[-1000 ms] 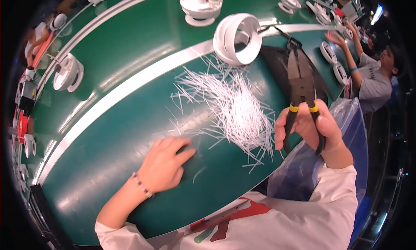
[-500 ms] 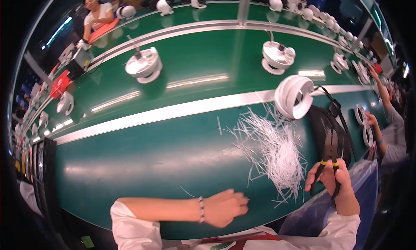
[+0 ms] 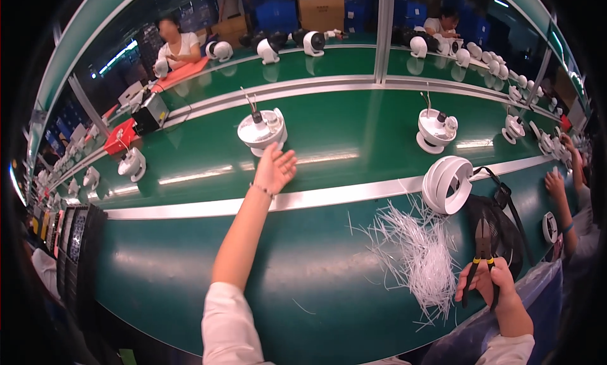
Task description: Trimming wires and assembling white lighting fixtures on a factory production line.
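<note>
My left hand [image 3: 276,168] is stretched out over the far green surface with its fingers apart. Nothing is in it. Its fingertips come close to a round white housing [image 3: 260,132] with wires standing up from it; whether they touch, I cannot tell. My right hand [image 3: 494,279] grips a pair of pliers [image 3: 484,241] with dark jaws and black-and-yellow handles, jaws pointing away from me. Left of the pliers lies a pile of thin white plastic strips [image 3: 422,264]. Beyond it stand stacked white rings [image 3: 446,185], beside a black mesh bag [image 3: 493,219].
Another wired white housing [image 3: 436,129] stands farther right on the green surface [image 3: 354,131]. A pale metal rail [image 3: 329,196] divides it from the near table. Black trays [image 3: 79,251] are stacked at the left. Co-workers sit across the line, and another person's hand [image 3: 555,183] is at the right.
My left hand has swung from the near table out across the rail toward the white housing, its fingers opening. My right hand still holds the pliers. The view has tilted up.
</note>
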{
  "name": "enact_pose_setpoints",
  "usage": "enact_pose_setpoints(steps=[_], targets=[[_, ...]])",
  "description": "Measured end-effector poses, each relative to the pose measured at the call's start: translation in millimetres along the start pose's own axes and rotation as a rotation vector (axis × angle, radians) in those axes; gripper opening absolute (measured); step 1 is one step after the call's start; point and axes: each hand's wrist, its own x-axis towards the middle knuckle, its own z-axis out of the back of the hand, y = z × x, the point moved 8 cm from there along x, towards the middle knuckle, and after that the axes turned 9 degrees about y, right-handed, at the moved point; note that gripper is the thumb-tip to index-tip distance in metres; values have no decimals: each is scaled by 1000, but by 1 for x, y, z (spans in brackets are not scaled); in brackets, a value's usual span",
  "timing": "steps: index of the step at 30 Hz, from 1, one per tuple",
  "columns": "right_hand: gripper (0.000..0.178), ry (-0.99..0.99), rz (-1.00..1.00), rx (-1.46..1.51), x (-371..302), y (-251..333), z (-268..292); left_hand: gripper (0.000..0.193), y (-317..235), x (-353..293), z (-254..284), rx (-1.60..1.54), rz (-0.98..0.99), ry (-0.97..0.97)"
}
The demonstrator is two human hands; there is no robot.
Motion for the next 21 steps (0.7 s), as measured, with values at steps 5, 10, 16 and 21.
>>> enact_pose_setpoints(steps=[5, 10, 16, 21], targets=[[56, 22, 11, 44, 2, -3, -2, 51, -25, 59, 42, -33, -63, -116], [55, -36, 88, 4, 0, -2, -14, 36, -24, 79, 30, -258, -334, 117], [52, 98, -72, 110, -2, -16, -24, 37, 15, -36, -72, -25, -141, 324], [52, 200, -341, 113, 24, -27, -39, 48, 71, -126, -118, 272, 181, 503]])
